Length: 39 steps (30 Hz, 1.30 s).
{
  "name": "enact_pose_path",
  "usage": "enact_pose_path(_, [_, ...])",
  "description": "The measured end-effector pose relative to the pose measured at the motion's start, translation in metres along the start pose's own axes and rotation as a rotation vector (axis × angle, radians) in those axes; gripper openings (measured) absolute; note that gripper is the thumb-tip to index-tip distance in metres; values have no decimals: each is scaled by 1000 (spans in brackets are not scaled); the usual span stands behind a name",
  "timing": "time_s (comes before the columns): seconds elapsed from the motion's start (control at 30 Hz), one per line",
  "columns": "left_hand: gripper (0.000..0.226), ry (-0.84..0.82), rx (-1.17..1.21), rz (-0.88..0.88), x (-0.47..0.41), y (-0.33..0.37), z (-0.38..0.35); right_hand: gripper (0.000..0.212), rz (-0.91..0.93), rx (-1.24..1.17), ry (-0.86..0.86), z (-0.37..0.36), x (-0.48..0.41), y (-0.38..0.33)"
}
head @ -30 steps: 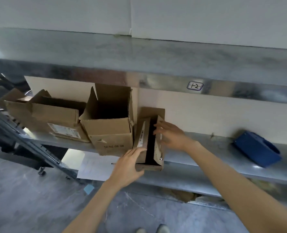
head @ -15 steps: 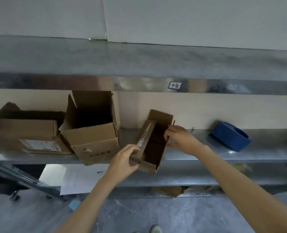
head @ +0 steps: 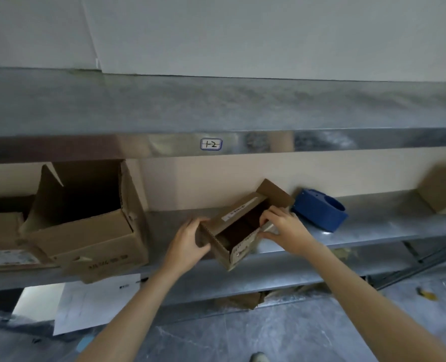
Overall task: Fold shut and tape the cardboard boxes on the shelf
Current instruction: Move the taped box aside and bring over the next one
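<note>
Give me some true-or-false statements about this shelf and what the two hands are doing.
1. The left hand and the right hand both hold the small box. True.
2. The small box is already taped shut. False: it is open and its dark inside shows.
3. A blue tape dispenser sits on the shelf, to the right of the small box. True.
4. The big box on the left is closed. False: its flaps stand open.
</note>
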<state>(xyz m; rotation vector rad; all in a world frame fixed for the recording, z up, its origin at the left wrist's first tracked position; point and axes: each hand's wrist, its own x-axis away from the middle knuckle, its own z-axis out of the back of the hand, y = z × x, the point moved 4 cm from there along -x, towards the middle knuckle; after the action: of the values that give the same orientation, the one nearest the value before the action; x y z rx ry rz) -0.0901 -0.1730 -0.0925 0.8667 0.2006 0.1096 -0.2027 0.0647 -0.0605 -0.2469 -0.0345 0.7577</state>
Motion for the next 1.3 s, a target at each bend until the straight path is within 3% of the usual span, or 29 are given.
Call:
enact_pose_path(0.2, [59,126,13,2,-20,14,-13,23,0,50,64,8,0,26])
enact_pose_path(0.37, [62,231,-4,53,-10,23,-26,16,120,-136,14,12,-6,44])
enact_pose_path(0.63, [47,424,126,224,12,42,-37,12,277,-284,31,11,-7,50])
enact_pose_path(0.8, [59,383,151,233,3,54,-39,13,293,-330,65,5,-5,41])
enact_pose_path(1.07, [55,344,168,245,-12,45,-42,16,275,-428,71,9,-1,44])
enact_pose_path(1.3, [53,312,128,261,-7,44,-53,8,102,-434,161,34,-13,97])
